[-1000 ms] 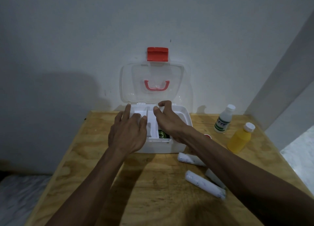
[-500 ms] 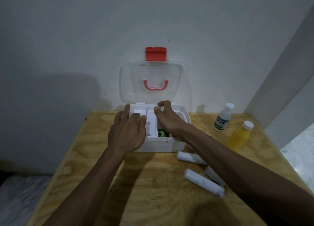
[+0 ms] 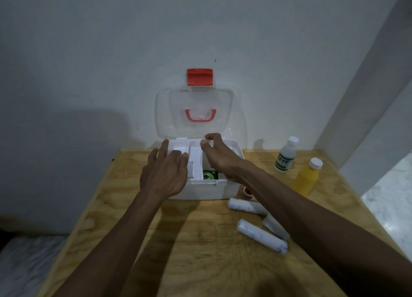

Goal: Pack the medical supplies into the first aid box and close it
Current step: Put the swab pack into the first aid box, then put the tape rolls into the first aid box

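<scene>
the white tray (image 3: 196,160) in the first aid box (image 3: 223,188) is half covered by the flat left hand (image 3: 163,174) and pinched by the right hand (image 3: 219,157); the white bottle (image 3: 285,157) label is unreadable.

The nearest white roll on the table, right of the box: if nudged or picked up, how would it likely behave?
The white roll is a cylinder lying on its side on the bare wooden table, so a sideways nudge would probably set it rolling. It looks like wrapped gauze, so likely light and slightly squashy, and probably not fragile.

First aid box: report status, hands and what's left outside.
Both hands on the white inner tray; right hand pinches it, left hand rests flat. First aid box lid open. Three rolls, two bottles still on table.
</scene>
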### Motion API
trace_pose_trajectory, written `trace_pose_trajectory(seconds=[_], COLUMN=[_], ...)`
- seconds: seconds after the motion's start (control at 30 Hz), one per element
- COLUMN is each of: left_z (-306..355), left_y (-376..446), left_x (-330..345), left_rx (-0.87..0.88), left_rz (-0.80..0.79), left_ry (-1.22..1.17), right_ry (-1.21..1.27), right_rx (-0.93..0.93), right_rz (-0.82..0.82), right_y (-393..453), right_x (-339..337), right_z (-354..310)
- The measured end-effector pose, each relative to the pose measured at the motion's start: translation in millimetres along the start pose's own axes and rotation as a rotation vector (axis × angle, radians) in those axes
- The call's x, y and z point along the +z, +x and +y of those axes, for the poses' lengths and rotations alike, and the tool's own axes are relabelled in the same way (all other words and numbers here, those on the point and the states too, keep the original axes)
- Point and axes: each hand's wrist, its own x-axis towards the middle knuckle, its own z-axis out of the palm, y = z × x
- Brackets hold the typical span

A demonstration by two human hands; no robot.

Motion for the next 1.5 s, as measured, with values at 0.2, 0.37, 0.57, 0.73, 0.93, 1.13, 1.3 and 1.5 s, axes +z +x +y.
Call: trace_pose_trajectory(seconds=[0.2,0.37,0.57,0.73,0.93,1.13,1.3,1.5], left_z=[2.3,4.4,11.7,36.5,94.4,130.9,144.9,160.0], left_y=[-2.4,-6.0,-15.2,-39.9,-84.8,-86.9,-82.4,-80.4], left_x=[-2.0,-1.9,-5.1,-0.7,30.2,73.1,77.3,75.9], left_rx=[-0.005,0.001,0.02,0.179,0.51,0.305,0.251,0.208], left_rz=[0.019,0.09,0.243,0.459,0.547,0.168,0.053,-0.043], left_ry=[-0.003,0.012,0.058,-0.025,-0.144,0.03,0.226,0.348], right_ry=[-0.055,0.007,0.028,0.088,-0.241,-0.396,-0.462,-0.517], right_rx=[-0.046,-0.1,-0.203,-0.21,-0.218,-0.155,-0.19,-0.209], right_rz=[0.034,0.106,0.221,0.346,0.494,0.454,0.391,0.355], right_y=[-5.4,-20.3,-56.3,-90.5,-98.5,-79.4,-67.6,-60.5], right_x=[-5.5,-20.9,-61.2,-98.1,-109.6,-90.3,-85.2,-84.8], right_z=[-1.8,-3.9,3.6,29.6,76.6,113.0,128.0,137.2])
